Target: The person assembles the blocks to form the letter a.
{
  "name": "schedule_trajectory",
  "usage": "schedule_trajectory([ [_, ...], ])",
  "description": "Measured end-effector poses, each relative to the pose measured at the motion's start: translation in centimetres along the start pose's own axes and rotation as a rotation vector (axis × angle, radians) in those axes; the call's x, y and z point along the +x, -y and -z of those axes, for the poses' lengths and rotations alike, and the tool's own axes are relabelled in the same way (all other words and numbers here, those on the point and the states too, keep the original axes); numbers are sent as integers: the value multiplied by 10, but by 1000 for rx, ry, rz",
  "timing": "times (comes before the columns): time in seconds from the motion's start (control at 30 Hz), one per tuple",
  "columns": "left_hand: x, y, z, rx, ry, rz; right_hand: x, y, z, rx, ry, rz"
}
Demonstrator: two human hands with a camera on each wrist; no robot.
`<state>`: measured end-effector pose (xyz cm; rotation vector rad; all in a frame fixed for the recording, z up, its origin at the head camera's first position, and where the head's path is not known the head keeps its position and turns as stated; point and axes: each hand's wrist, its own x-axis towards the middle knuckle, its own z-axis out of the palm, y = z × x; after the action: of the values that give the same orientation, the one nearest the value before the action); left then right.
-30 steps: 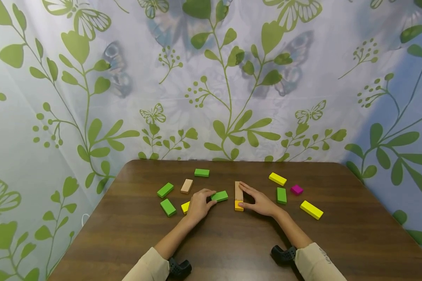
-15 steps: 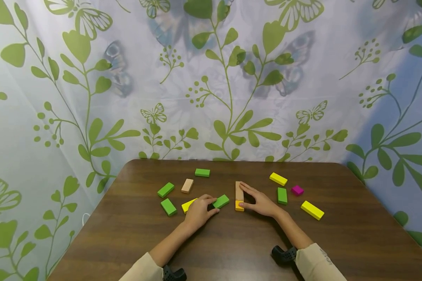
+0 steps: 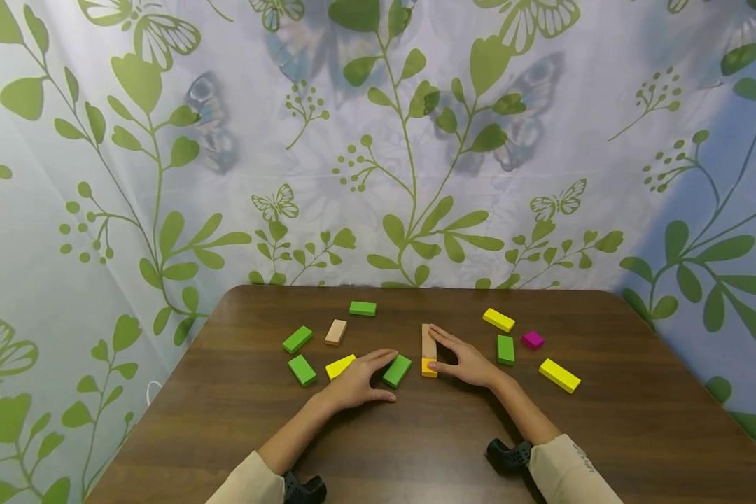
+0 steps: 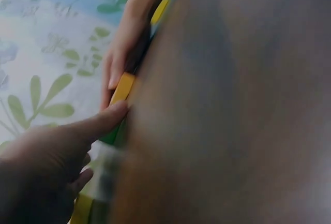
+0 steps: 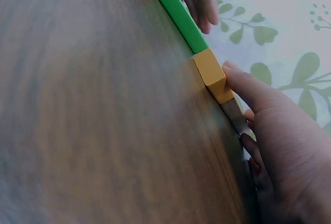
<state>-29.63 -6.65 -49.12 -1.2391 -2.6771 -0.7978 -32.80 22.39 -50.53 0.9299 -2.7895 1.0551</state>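
Note:
My left hand point(image 3: 358, 381) is spread around the left side of a green block point(image 3: 398, 371). Its fingertips lie at the block's far end, while the thumb stands apart below it. To the right, a tan wooden block point(image 3: 429, 341) and an orange block point(image 3: 429, 367) lie end to end in a row. My right hand point(image 3: 469, 362) rests along the row's right side with fairly straight fingers. The thumb touches the orange block point(image 5: 214, 74), and the fingertips are at the tan block's far part. Fingers of the left hand partly cover a yellow block point(image 3: 340, 367).
On the brown table point(image 3: 409, 448), several green blocks and another tan block point(image 3: 336, 332) lie to the left. At the right are yellow blocks point(image 3: 559, 376), a green block point(image 3: 505, 350) and a magenta block point(image 3: 532, 340). A patterned curtain point(image 3: 378, 175) hangs behind.
The green block by my left hand has turned so its length runs more away from me. My left thumb has moved off it, toward me. The right hand stays put.

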Motion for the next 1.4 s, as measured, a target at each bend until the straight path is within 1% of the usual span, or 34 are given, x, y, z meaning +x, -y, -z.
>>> schedule_trajectory([
  [0.03, 2, 3, 3, -27, 46, -4, 0, 0, 0, -1, -1, 0],
  [0.1, 5, 6, 8, -72, 117, -16, -1, -1, -1, -3, -1, 2],
  [0.17, 7, 9, 11, -86, 161, -29, -1, -1, -1, -5, -2, -4],
  [0.27, 11, 11, 13, -82, 204, -32, -1, -2, -1, -7, -6, -12],
  [0.37, 13, 12, 14, -82, 226, -9, 0, -3, -2, -7, -6, -14],
  [0.53, 17, 12, 14, -69, 236, 8, 0, -3, -2, -5, -2, -13],
  [0.73, 18, 11, 13, -49, 222, 2, 1, -3, -1, -2, -7, -12],
  [0.8, 16, 9, 12, -52, 217, -8, 1, -3, -2, -8, -9, -13],
  [1.03, 7, -2, 5, -58, 189, -88, 2, -2, -3, -15, 2, 3],
  [1.23, -1, -10, -2, -117, 157, -114, 0, -2, -2, -5, 0, -13],
  [1.4, -6, -11, -2, -191, 175, -124, 0, -2, -1, -12, -4, -15],
])
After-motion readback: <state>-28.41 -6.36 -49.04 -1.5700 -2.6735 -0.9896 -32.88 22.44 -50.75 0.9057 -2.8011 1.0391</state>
